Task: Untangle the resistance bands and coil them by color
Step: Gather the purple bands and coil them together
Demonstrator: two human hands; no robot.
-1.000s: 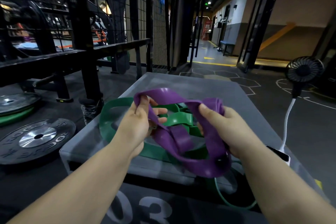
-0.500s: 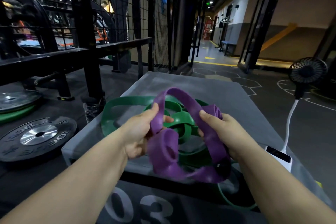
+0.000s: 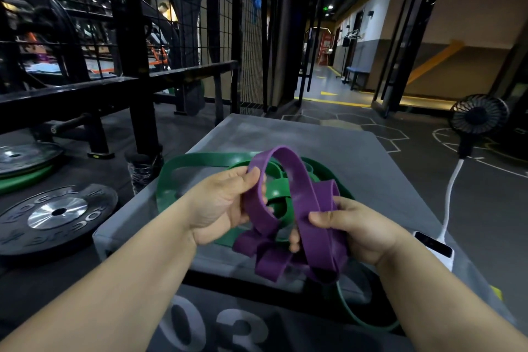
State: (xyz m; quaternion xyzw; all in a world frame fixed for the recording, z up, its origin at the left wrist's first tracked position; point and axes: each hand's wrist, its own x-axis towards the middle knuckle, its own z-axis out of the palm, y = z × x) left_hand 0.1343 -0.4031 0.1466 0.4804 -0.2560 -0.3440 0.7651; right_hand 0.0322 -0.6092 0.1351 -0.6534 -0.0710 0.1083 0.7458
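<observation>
Head view: your left grip (image 3: 220,204) and right grip (image 3: 364,233) clamp the purple band (image 3: 294,171); coiling step, probably; next, gather hanging loops.

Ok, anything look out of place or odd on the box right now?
A thin green band droops over the near edge of the grey box, below the right hand. The wide green band lies uncoiled.

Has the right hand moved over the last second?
Yes. The right hand, gripping the purple band, has dropped back towards the near edge of the grey box, closer to the person.
</observation>
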